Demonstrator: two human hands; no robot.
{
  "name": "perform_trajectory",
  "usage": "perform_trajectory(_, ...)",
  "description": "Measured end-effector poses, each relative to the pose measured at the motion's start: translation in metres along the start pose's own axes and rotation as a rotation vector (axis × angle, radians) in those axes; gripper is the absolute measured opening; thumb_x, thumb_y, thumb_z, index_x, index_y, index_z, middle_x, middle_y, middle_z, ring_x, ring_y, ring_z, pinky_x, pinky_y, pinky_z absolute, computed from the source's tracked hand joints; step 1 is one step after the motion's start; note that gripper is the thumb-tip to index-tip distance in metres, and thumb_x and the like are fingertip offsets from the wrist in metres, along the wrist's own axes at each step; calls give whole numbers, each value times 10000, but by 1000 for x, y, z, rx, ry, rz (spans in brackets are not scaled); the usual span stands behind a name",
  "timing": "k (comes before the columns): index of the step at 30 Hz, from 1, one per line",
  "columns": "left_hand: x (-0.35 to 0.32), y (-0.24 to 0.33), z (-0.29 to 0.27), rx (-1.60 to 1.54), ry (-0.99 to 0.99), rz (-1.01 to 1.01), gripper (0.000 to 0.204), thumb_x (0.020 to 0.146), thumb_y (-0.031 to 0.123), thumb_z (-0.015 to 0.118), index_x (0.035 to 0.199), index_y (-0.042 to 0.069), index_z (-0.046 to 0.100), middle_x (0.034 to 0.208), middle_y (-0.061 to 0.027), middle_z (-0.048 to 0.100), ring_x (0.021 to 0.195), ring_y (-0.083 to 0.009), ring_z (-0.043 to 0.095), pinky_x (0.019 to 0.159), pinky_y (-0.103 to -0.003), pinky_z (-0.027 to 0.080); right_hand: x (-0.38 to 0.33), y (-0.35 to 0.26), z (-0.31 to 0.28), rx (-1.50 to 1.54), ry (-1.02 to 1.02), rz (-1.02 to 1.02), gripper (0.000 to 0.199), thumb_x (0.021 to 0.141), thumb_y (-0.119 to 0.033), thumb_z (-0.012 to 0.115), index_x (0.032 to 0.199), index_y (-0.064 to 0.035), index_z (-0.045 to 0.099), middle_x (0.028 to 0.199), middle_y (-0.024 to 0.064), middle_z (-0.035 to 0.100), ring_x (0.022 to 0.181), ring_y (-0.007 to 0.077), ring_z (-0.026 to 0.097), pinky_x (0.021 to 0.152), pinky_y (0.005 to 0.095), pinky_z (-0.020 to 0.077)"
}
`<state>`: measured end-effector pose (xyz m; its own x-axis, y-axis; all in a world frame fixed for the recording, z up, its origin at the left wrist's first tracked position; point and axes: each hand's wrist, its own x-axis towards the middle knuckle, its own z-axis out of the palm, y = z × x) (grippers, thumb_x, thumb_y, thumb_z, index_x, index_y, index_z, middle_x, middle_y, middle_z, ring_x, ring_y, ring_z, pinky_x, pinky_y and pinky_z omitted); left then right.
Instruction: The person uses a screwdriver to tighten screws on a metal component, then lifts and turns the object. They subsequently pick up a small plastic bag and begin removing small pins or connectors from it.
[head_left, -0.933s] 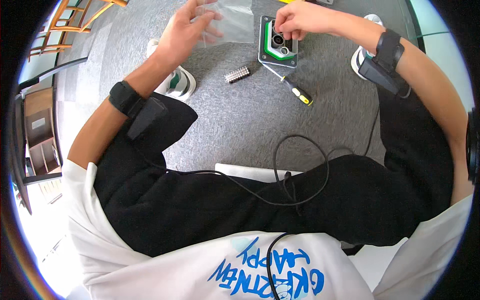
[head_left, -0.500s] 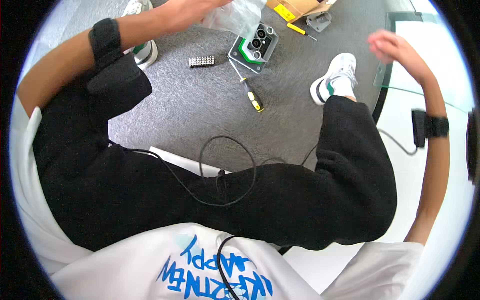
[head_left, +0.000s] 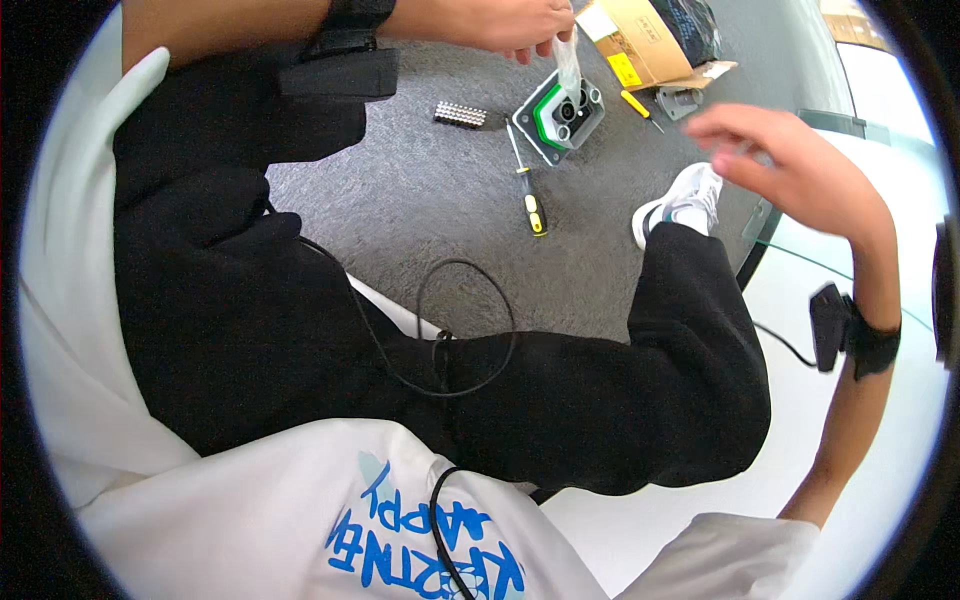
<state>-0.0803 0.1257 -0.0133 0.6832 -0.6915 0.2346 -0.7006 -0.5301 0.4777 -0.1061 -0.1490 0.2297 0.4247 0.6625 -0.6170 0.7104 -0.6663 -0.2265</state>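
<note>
Over the green-edged housing [head_left: 545, 115]: left hand [head_left: 530, 30] pinches one clear bag [head_left: 568, 68], fingers closed.
Bag: best gripped lightly, tail off the fittings [head_left: 567, 111].
Right of the housing: right hand [head_left: 790, 165] blurred, fingers half-curled; cannot tell if empty.
Around the housing: two screwdrivers [head_left: 534, 208], one bit rack [head_left: 460, 115], one bracket [head_left: 678, 101], one carton [head_left: 645, 45].

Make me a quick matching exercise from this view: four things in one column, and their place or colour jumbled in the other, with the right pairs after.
Things:
1. Plastic bag
2. Cardboard box
3. Flanged housing
4. Larger screwdriver

Place or colour:
A. Grey, with a bright green band along one side
B. Black-and-yellow handle, lying on the floor
C. Hanging from the left hand
D. Brown, with a yellow label

Right pairs: 1-C, 2-D, 3-A, 4-B
</note>
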Motion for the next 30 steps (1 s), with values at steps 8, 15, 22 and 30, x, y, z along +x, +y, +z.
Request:
perform_trajectory(8,-29,36,-49,-266,-191,-623,465,919,413,587,911,-23,746,795,-204,739,780,-350,745,754,-460,585,139,-34,36,-10,309,-336,208,966,-211,601,1064,-45,680,907,196,721,851,360,713,781,451,542)
perform_trajectory(15,-56,7,-34,42,-426,-550,466,839,461,660,868,9,765,835,-278,718,827,-461,710,748,-527,565,193,-18,101,-56,246,-166,173,930,-143,567,1034,-59,678,970,208,724,937,415,703,853,528,564)
perform_trajectory(22,-65,-11,-22,57,-440,-530,273,778,267,664,899,41,759,895,-235,737,885,-419,720,780,-514,562,228,1,174,81,295,-154,312,888,-179,717,1131,-6,627,1063,211,682,1055,416,656,897,490,523)
perform_trajectory(30,-52,8,-37,18,-376,-549,249,830,209,645,1019,80,742,1019,-200,746,1004,-389,704,866,-482,548,226,-26,196,150,270,-44,293,927,-179,691,1111,23,583,1048,243,651,1049,428,645,887,505,504)
